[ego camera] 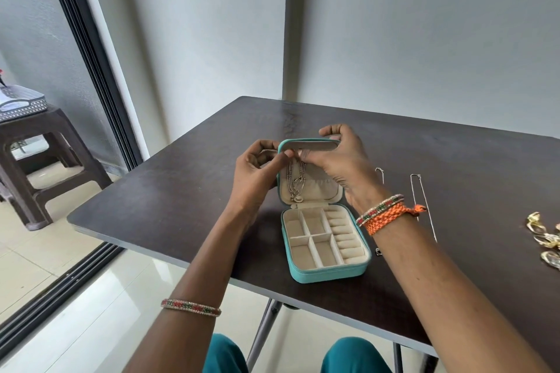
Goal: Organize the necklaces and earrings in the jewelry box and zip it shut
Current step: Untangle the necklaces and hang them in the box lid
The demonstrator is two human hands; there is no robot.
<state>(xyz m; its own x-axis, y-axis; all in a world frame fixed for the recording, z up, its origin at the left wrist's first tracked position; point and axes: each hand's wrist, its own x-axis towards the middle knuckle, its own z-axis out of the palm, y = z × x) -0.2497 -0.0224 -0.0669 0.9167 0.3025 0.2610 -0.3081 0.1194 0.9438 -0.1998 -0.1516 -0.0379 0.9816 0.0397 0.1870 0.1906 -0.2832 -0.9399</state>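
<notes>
A small teal jewelry box [325, 266] sat open on the dark table [181, 191], near the front edge. Its lid [312, 191] stood up. Both hands were at the top of the lid. The left hand [257, 172] pinched the top of a thin necklace [295, 182] with thumb and finger. The right hand [339, 157] curled over the lid's top edge, and its fingers met the same chain. The necklace hung down inside the lid. The little cream slots in the bottom were bare. Another thin chain [424, 206] lay on the table to the right, and some gold earrings [545, 239] lay farther right.
</notes>
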